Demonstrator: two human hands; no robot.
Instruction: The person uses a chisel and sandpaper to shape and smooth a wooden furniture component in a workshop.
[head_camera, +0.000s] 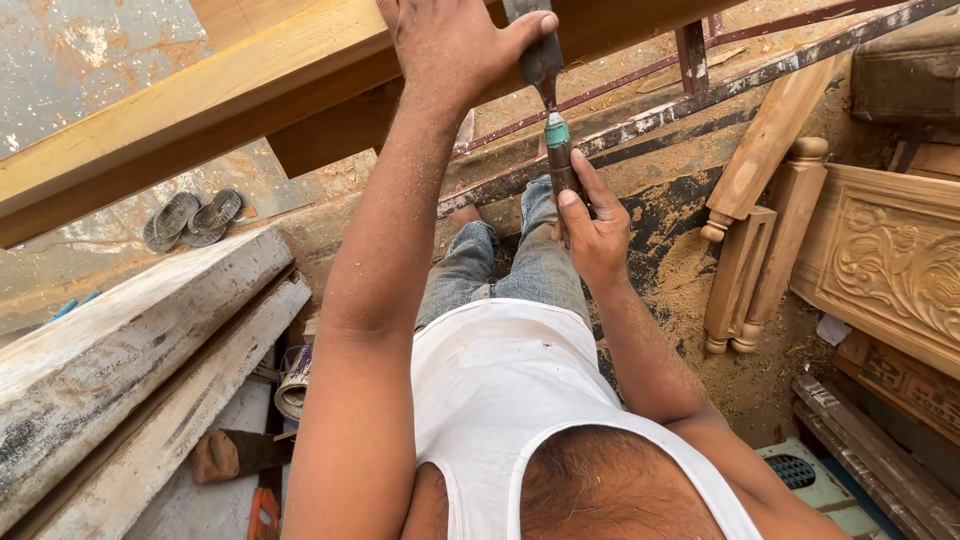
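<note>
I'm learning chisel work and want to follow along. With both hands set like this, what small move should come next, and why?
Probably slide the left hand down the blade to steady it. The right hand already grips the chisel by its handle, tool upright against the beam, so the tip seems placed but loosely guided.

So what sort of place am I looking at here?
Most likely a carpentry workshop. Carved wooden panels and turned legs lie on a sawdust-covered floor, heavy beams are stacked to one side, and the right hand holds a chisel against a timber frame.
</note>
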